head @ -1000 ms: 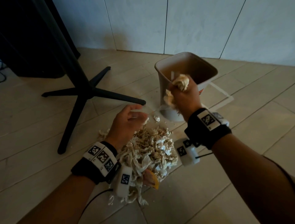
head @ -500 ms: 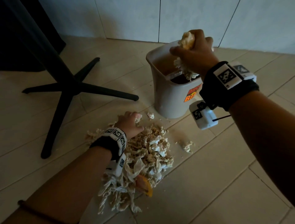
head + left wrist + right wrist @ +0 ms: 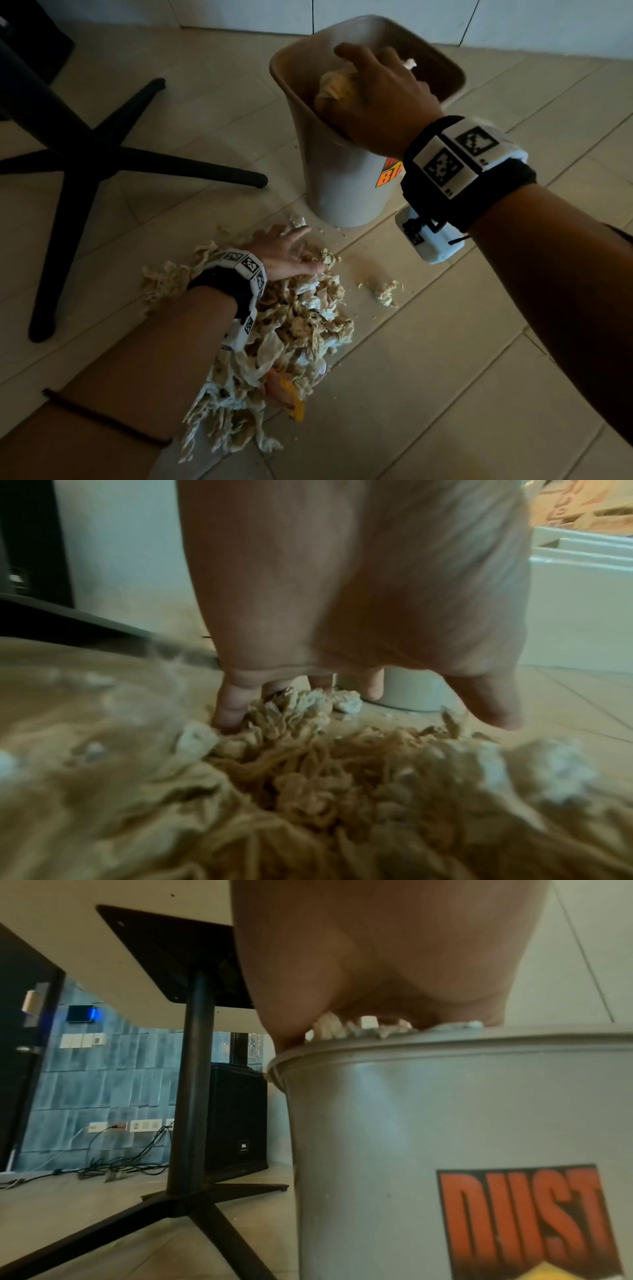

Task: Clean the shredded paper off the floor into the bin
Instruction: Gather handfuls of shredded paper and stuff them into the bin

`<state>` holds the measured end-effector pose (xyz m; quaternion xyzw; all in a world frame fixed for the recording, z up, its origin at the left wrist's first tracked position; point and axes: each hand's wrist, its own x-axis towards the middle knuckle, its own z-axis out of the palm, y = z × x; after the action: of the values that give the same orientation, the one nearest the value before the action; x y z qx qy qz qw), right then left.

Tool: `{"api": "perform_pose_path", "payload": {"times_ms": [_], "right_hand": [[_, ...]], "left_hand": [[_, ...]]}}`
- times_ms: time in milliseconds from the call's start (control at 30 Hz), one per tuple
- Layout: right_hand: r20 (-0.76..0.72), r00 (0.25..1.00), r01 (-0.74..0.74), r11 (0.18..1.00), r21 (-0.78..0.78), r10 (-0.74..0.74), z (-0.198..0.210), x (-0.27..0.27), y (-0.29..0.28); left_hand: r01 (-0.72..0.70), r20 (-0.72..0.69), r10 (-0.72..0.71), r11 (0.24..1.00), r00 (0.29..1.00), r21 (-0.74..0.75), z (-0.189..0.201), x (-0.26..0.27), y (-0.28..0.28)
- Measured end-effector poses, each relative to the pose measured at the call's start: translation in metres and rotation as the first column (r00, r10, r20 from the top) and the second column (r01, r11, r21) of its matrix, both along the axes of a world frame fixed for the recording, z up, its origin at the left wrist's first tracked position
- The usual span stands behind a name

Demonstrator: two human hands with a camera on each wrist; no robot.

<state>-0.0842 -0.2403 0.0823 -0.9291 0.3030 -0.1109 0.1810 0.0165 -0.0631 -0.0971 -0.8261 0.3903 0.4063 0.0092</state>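
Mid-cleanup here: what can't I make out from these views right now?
- Bin contents: head view, right hand and its paper wad cover them.
- Bin label: right wrist view, cut off by the frame edge.
- Shredded paper pile: left wrist view, blurred.
- Left hand fingertips: buried in the pile.

- The shredded paper (image 3: 301, 325) is thin, crinkled, matt paper in tan and off-white strips, soft and tangled, with a rough, fibrous look in the left wrist view (image 3: 342, 791).
- The bin (image 3: 394, 1137) is smooth grey plastic with a faint sheen, its rim moulded and rounded; the printed label (image 3: 527, 1218) on its wall is flat orange and black.
- The floor (image 3: 445, 359) is pale, wood-look plank with a smooth, matt face and thin joints.
- The table base (image 3: 102, 161) is black metal with a matt, even coat.
- The wristbands (image 3: 479, 192) are black cloth bearing hard white plastic blocks with printed markers.
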Motion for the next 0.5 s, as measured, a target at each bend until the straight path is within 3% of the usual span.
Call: {"api": "perform_pose_path", "payload": {"times_ms": [167, 267, 400, 500], "right_hand": [[-0.075, 0.997, 0.015, 0.999, -0.039, -0.018, 0.003, 0.007, 0.008], [-0.047, 0.999, 0.014, 0.999, -0.050, -0.017, 0.005, 0.003, 0.014], [0.144, 0.987, -0.057, 0.995, -0.081, 0.068, 0.001, -0.009, 0.033], [0.438, 0.882, -0.112, 0.981, -0.159, 0.172, -0.003, -0.026, 0.056]], "left_hand": [[0.160, -0.010, -0.160, 0.987, 0.987, 0.014, 0.003, -0.036, 0.000], [0.276, 0.113, -0.270, 0.960, 0.956, -0.039, -0.001, -0.051, 0.008], [0.306, 0.176, -0.272, 0.929, 0.946, -0.208, 0.000, -0.062, 0.023], [0.249, 0.175, -0.206, 0.929, 0.963, -0.275, 0.006, -0.062, 0.034]]}}
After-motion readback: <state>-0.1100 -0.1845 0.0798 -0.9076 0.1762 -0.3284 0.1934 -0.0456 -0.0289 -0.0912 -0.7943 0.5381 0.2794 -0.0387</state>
